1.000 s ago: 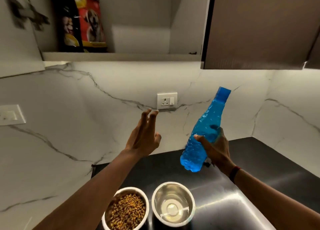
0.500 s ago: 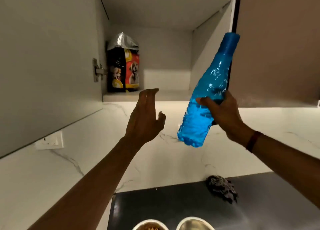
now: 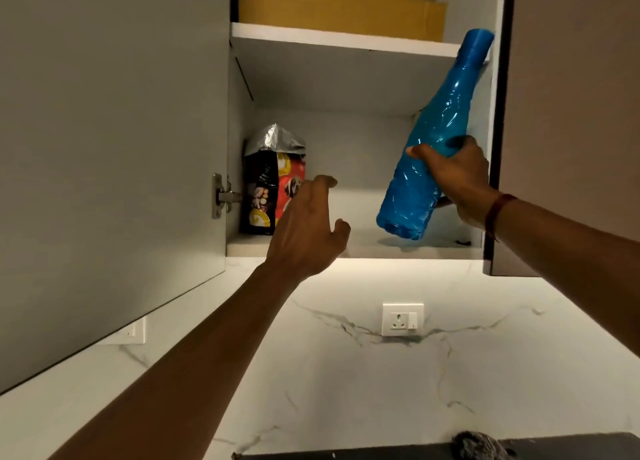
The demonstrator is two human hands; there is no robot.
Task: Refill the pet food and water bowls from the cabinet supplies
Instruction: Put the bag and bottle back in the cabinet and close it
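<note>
My right hand (image 3: 459,179) grips a blue plastic water bottle (image 3: 426,154) around its lower body. The bottle tilts with its capped neck up and to the right, its base just above the lower shelf (image 3: 356,246) of the open wall cabinet. My left hand (image 3: 308,231) is raised in front of that shelf, fingers apart and holding nothing. A black and red pet food bag (image 3: 268,189) with a silver top stands at the shelf's left end, just left of my left hand. The bowls are out of view.
The open cabinet door (image 3: 110,147) hangs at the left, with its hinge (image 3: 221,199) by the bag. A cardboard box (image 3: 339,12) lies on the upper shelf. A closed brown door (image 3: 571,113) is at the right. A wall socket (image 3: 402,319) and a dark cloth (image 3: 479,450) sit below.
My view has tilted up from the counter and bowls to the cabinet. My right hand has lifted the bottle to the lower shelf, and my left hand has risen with it.
</note>
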